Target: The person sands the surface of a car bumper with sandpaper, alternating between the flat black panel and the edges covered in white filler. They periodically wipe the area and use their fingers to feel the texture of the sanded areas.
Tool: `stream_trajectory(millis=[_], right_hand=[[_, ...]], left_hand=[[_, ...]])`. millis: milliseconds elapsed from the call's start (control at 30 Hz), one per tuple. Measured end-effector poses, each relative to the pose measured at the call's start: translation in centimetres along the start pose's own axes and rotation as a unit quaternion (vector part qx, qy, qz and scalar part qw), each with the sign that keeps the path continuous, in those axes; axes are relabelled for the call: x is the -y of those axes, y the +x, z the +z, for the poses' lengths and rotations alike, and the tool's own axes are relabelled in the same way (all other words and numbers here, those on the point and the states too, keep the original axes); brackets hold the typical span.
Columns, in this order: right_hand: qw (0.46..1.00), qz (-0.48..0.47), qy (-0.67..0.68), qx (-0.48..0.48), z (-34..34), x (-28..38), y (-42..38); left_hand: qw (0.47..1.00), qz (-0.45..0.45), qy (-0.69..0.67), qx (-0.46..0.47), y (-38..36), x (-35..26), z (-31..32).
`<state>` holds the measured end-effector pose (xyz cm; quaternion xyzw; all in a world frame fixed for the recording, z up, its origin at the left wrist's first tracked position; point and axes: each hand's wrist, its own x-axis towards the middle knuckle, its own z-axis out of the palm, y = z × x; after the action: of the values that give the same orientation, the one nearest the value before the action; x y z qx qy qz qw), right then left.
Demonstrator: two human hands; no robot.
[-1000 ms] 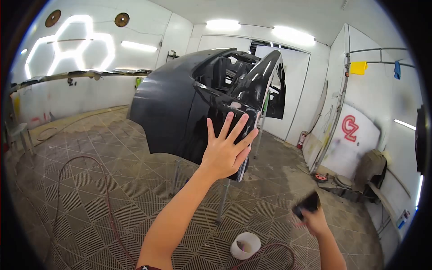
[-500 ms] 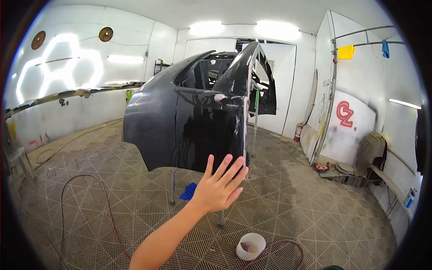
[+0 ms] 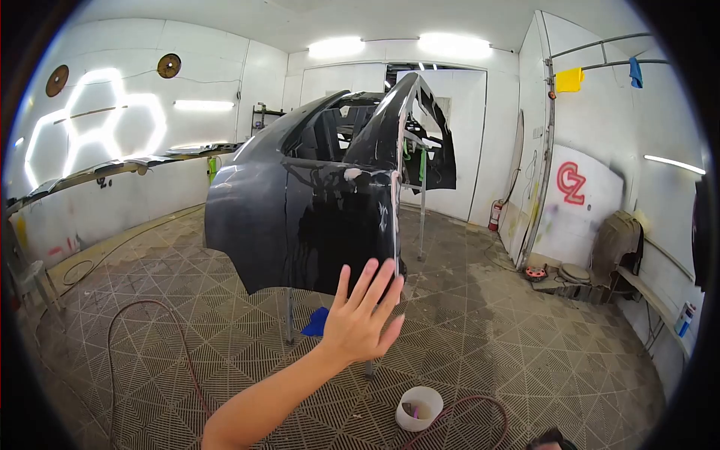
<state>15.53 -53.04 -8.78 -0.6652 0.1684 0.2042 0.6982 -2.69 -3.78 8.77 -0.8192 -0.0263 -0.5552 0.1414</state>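
Observation:
My left hand [image 3: 358,322] reaches up in front of the dark car body panel [image 3: 330,232], back of the hand toward me. Its fingers are spread and hold nothing. The fingertips overlap the panel's lower right edge; whether they touch it is unclear. Glossy black patches, streaks and a pale strip down the right edge mark the panel, which rests on metal stand legs [image 3: 289,319]. At the bottom edge, right of centre, a small dark shape [image 3: 550,440] shows with a skin-toned patch; my right hand cannot be made out for certain there.
A white bucket [image 3: 419,409] and a reddish hose [image 3: 191,367] lie on the patterned floor. A blue cloth [image 3: 316,322] is under the panel. Along the right wall are a fire extinguisher [image 3: 495,214] and a bench [image 3: 660,311]; a shelf [image 3: 112,163] runs along the left wall.
The view has shifted slightly. My left hand has moved a little left in the picture, still spread near the panel's lower edge. More of the dark shape shows at the bottom.

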Motion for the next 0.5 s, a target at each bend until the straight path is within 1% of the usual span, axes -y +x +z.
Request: stream_trajectory(millis=[33,67,100,133,167,200,233,267,300,333,367,400,467,500], right_hand=[[0.989,-0.088,-0.102,0.058,3.2,1.5,-0.7],[0.988,0.095,0.106,0.064,6.5,4.4,-0.3],[0.940,0.068,0.246,0.226,6.8,2.0,8.5],[0.934,0.048,0.200,0.290,12.1,5.1,4.3],[0.913,0.067,0.245,0.321,16.9,8.2,1.2],[0.908,0.004,0.219,0.356,21.4,11.4,-3.1],[0.879,-0.036,0.225,0.419,25.2,14.0,-4.5],[0.846,-0.037,0.241,0.474,28.7,17.5,-7.9],[0.828,-0.089,0.216,0.509,32.1,20.8,-9.8],[0.794,-0.150,0.198,0.554,35.3,24.0,-11.5],[0.765,-0.174,0.181,0.593,38.4,27.2,-13.0],[0.766,-0.246,0.160,0.572,41.0,29.8,-15.0],[0.753,-0.330,0.096,0.562,44.7,34.2,-18.5],[0.753,-0.362,0.058,0.546,45.8,35.6,-20.0]], left_hand=[[1.000,-0.024,0.009,-0.001,1.0,-0.3,0.0],[1.000,-0.028,0.005,0.001,2.2,-0.2,0.0],[0.998,-0.053,0.028,-0.013,3.5,-0.1,0.0],[0.995,-0.079,0.052,-0.026,4.8,0.1,0.1],[0.995,-0.083,0.048,-0.022,6.1,0.2,0.2],[0.993,-0.086,0.076,-0.035,7.3,0.4,0.4],[0.989,-0.088,0.105,-0.049,8.5,0.7,0.4],[0.989,-0.095,0.108,-0.047,9.6,1.1,0.4],[0.987,-0.098,0.115,-0.052,10.8,1.6,0.4],[0.986,-0.098,0.123,-0.056,12.1,2.2,0.4],[0.986,-0.097,0.128,-0.054,13.3,3.1,0.6],[0.983,-0.098,0.148,-0.046,14.5,4.0,1.0],[0.980,-0.094,0.174,-0.037,17.7,5.5,0.8],[0.980,-0.134,0.144,-0.006,19.4,6.1,0.6]])
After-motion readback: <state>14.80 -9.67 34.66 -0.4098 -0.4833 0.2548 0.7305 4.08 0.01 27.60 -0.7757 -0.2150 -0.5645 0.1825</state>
